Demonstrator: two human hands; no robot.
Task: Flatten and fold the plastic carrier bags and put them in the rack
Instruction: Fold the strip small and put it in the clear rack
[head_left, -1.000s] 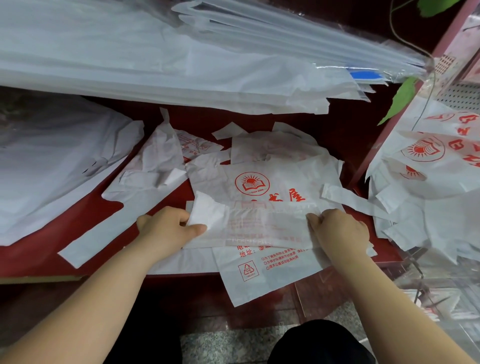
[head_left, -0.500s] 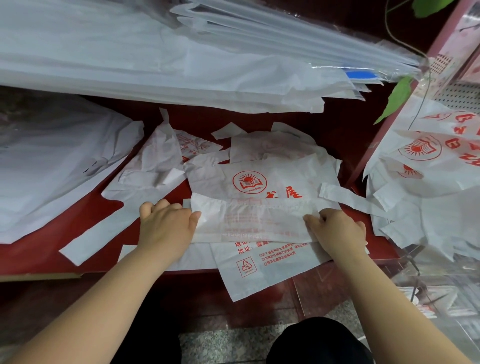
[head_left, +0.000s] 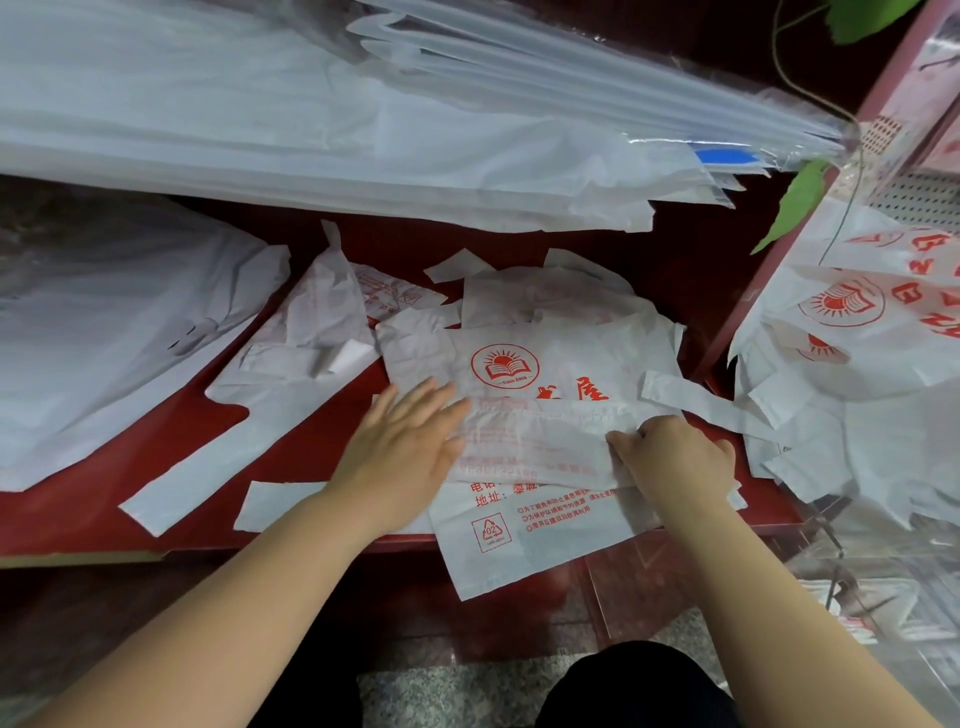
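On the flat red wooden shelf (head_left: 78, 514), over its front edge, lies one thin white plastic carrier bag (head_left: 545, 551) with a red sun-and-book circle saying "Since 2008" and a "02" triangle, its folded flap pressed by the flat left hand (head_left: 405, 457) and pinched by the curled right hand (head_left: 675, 457).

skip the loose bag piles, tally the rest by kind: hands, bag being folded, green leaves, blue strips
hands: 2 (left hand, right hand)
bag being folded: 1
green leaves: 2
blue strip: 1
total: 6
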